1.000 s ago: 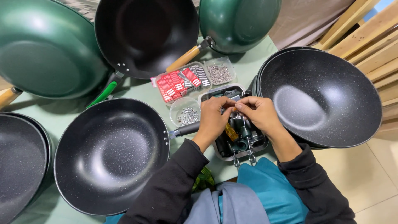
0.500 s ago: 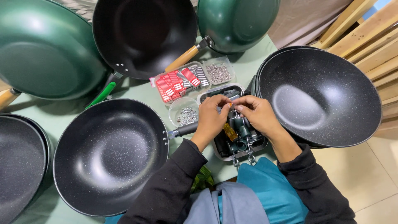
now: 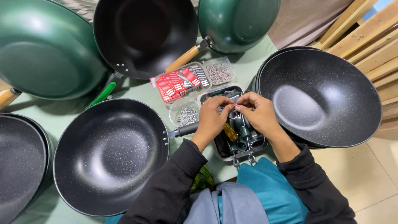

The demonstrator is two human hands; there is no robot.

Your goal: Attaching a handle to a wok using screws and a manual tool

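Both hands have drawn closer together since half a second ago, fingertips now meeting over the far end of the tool tray (image 3: pixel 260 146), while the pans around them lie as before. The left hand (image 3: pixel 212 118) and the right hand (image 3: pixel 257 112) each pinch with thumb and forefinger a small metal part (image 3: pixel 233 106), too small to identify, held just above the tray. Below it in the tray lie dark green handle parts (image 3: pixel 242 132) and a yellow-handled screwdriver (image 3: pixel 230 132). Just left of the tray stands a round clear tub of screws (image 3: pixel 186 114); beyond are a box of red packets (image 3: pixel 178 83) and a clear box of small hardware (image 3: pixel 218 72). A black speckled wok (image 3: pixel 110 155) sits left, another black wok (image 3: pixel 319 97) right.
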